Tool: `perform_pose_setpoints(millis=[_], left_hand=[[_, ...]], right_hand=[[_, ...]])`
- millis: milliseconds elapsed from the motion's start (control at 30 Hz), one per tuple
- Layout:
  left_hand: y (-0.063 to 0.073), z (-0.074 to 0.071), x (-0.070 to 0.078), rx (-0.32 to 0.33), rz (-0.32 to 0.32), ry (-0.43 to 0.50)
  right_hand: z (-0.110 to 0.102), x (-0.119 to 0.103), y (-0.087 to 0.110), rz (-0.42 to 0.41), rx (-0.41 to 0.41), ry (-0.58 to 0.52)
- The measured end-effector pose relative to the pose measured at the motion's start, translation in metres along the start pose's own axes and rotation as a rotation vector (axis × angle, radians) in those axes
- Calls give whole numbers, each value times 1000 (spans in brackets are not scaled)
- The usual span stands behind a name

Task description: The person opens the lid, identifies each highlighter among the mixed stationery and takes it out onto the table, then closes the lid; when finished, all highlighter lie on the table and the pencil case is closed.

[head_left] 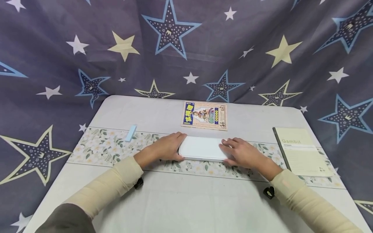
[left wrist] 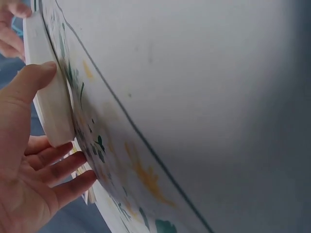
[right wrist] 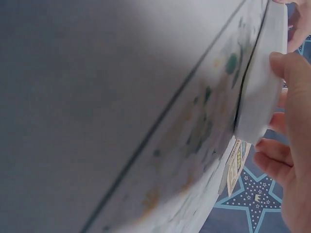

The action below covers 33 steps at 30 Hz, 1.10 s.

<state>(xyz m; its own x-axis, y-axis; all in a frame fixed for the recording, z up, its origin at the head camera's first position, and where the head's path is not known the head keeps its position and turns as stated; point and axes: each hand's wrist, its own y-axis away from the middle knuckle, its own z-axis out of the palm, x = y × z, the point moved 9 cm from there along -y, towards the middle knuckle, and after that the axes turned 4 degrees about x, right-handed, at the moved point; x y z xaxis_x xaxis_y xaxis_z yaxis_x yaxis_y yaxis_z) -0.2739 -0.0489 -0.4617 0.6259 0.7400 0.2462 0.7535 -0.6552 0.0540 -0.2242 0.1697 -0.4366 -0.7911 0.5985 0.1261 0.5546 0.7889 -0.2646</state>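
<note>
White box (head_left: pixel 202 147) sits at the middle of the bench (head_left: pixel 189 191), over its floral band (head_left: pixel 99 145); whether its underside rests fully flat, I cannot tell. Both hands are parted to the box's width and grip its ends: left hand (head_left: pixel 170 147) at the left end, right hand (head_left: pixel 241 152) at the right, thumbs on the near side.

Just beyond the box lies an illustrated booklet (head_left: pixel 205 115). A pale blue strip (head_left: pixel 130 133) lies off to the left, past the left hand, and a cream notebook marked "Gambit" (head_left: pixel 303 152) to the right, with the right hand between it and the box. A starry curtain (head_left: pixel 204 19) hangs behind.

Only the head view shows the strip, the notebook and the box's whole top. The wrist views show the box's near wall up close, with the left thumb (left wrist: pixel 36 77) and right thumb (right wrist: pixel 286 65) against it.
</note>
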Motion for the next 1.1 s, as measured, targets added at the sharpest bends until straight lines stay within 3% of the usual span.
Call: perform_pose_setpoints(millis=[233, 400, 600, 733, 933, 1100], left_hand=[[-2, 1, 6, -20, 12, -18], [-2, 4, 8, -31, 15, -42], [-5, -4, 10, -6, 17, -70], [-5, -5, 9, -11, 3, -69], [-3, -1, 5, -13, -8, -44], [0, 2, 2, 3, -27, 21]], right_hand=[[2, -3, 5, 5, 10, 13], [0, -5, 11, -40, 87, 1], [-5, -6, 11, -73, 172, 30], [-5, -6, 8, -83, 168, 35], [-11, -1, 5, -58, 170, -64], [-13, 1, 3, -47, 99, -114]])
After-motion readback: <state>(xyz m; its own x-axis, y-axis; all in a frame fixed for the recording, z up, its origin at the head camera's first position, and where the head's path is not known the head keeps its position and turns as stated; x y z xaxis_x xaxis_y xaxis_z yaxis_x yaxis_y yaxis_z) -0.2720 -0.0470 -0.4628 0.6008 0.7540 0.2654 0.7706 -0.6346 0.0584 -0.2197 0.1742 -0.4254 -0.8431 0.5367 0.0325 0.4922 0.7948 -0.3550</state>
